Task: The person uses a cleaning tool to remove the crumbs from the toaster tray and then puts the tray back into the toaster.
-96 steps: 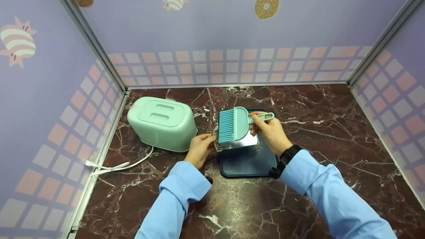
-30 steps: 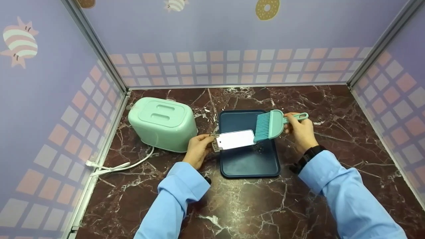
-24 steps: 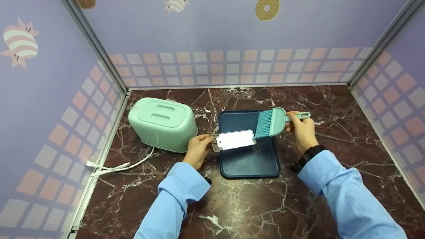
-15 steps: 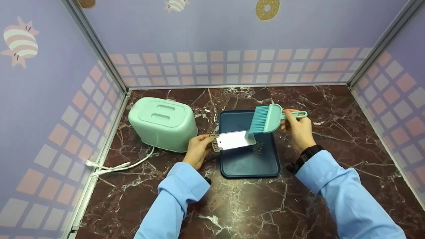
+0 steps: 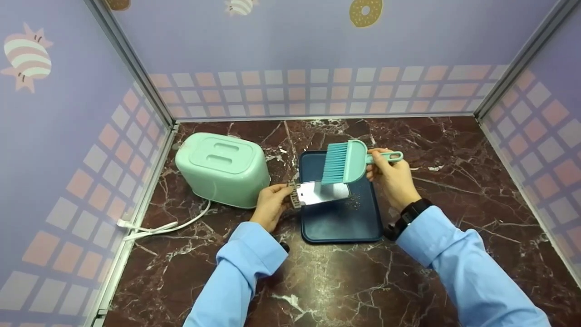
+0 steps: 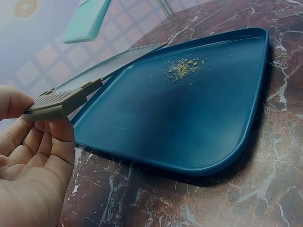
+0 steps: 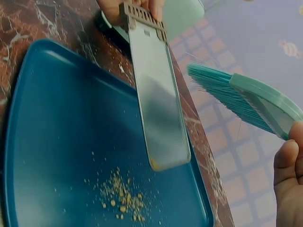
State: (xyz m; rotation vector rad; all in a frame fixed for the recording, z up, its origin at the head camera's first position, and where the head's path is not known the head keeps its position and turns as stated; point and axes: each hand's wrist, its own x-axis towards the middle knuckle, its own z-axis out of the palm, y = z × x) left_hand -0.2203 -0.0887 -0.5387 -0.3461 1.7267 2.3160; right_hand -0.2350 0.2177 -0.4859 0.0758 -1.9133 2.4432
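My left hand (image 5: 271, 205) pinches the brown slotted handle of a metal crumb tray (image 5: 311, 194), holding it tilted above a dark blue tray (image 5: 340, 229). In my right hand (image 5: 394, 180) is the handle of a mint-green brush (image 5: 356, 162) with teal bristles. Seen from the head, the bristles overlap the middle of the crumb tray; the right wrist view shows them raised off its surface. Yellowish crumbs (image 7: 124, 196) lie scattered on the blue tray below the crumb tray's free end. A small yellow residue sticks to one corner of that end.
A mint-green toaster (image 5: 222, 170) with its top covered stands left of the blue tray, close to my left hand. Its white cord (image 5: 181, 227) runs to the left wall. Purple panels enclose the marble-patterned tabletop (image 5: 340, 290) at the back and sides.
Over the last second the brush in my right hand has moved left and up, from the crumb tray's free end to above its middle. My left hand holds the crumb tray nearly still.
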